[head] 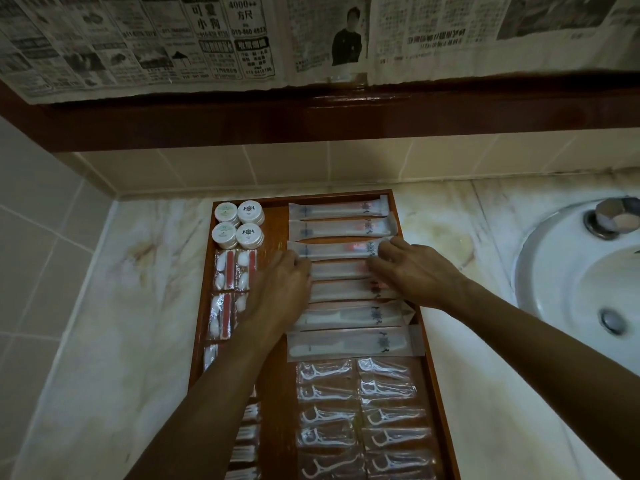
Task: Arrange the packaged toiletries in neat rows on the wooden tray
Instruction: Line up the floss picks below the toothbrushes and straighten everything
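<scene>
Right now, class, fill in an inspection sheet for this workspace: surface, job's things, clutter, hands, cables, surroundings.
Surface: pale marble counter.
Job's things: brown wooden tray holding long white sachets, round white tubs, clear floss-pick packets, cotton-bud packets.
Clutter: nothing seen.
Hands: left hand and right hand each on an end of the middle sachets.
Cables: nothing seen.
Surroundings: white basin, beige tiles, newspaper above.

Long white sachets [341,228], floss-pick packets [360,415] and round tins [238,223] line the wooden tray [277,393].
</scene>
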